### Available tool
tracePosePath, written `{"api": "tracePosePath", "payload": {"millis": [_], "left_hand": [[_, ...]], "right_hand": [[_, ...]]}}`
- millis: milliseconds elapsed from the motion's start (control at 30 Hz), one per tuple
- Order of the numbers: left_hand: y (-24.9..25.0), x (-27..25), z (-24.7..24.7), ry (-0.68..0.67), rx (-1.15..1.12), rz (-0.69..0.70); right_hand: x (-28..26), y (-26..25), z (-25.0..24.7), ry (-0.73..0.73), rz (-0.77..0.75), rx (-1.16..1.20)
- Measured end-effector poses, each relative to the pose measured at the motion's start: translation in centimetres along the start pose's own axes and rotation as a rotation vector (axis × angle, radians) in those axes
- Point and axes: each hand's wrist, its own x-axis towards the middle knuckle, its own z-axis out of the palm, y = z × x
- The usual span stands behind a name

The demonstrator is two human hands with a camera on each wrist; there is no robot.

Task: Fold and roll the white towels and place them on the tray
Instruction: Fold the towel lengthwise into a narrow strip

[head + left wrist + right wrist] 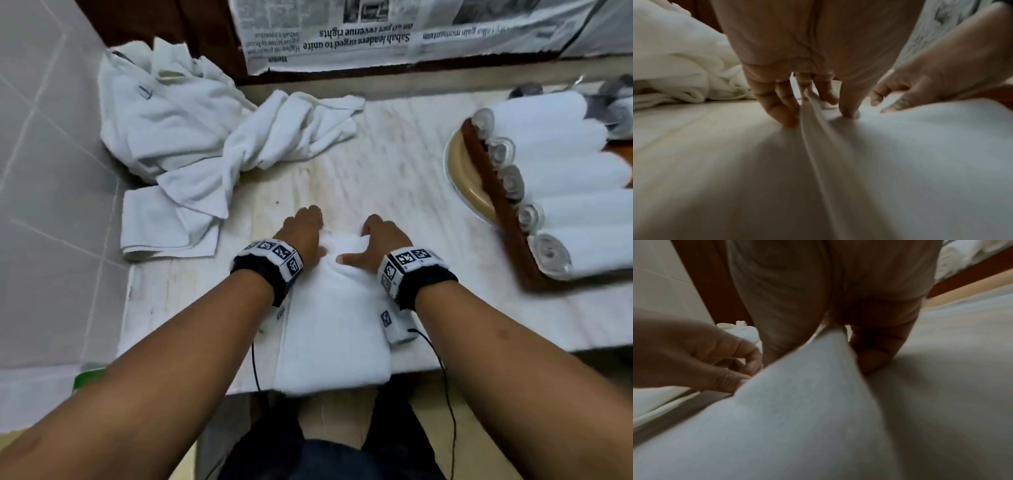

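A folded white towel [335, 318] lies on the table in front of me, its near end hanging over the front edge. My left hand [306, 226] grips its far left corner, fingers curled over the edge and thumb on top. In the left wrist view the left fingers [781, 104] pinch a raised fold of the towel [920, 146]. My right hand [378, 236] grips the far right corner, thumb pointing left across the cloth. In the right wrist view the towel [807, 394] rises between thumb and fingers [875, 356]. Several rolled towels [565, 192] lie on the brown tray [493, 192] at right.
A heap of unfolded white towels [191, 137] covers the table's far left, one hanging over the left edge. A beige plate [462, 178] sits under the tray's left end. Newspaper [342, 34] lines the back wall. Grey tiled floor [44, 171] lies to the left.
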Motion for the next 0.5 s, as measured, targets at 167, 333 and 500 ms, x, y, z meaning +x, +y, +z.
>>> {"api": "tracePosePath", "payload": {"millis": [167,333,500], "left_hand": [[0.1,-3.9,1.5,-0.099,0.037,0.105],[1.1,-10.2,3.8,-0.197,0.059,0.086],[4.0,-14.0,3.9,-0.078,-0.042,0.033]], "right_hand": [[-5.3,2.3,2.0,0.031,0.002,0.141],[-10.5,5.3,1.0,-0.162,-0.179,-0.039],[-13.2,9.4,-1.1,-0.167,-0.262,0.035]]}}
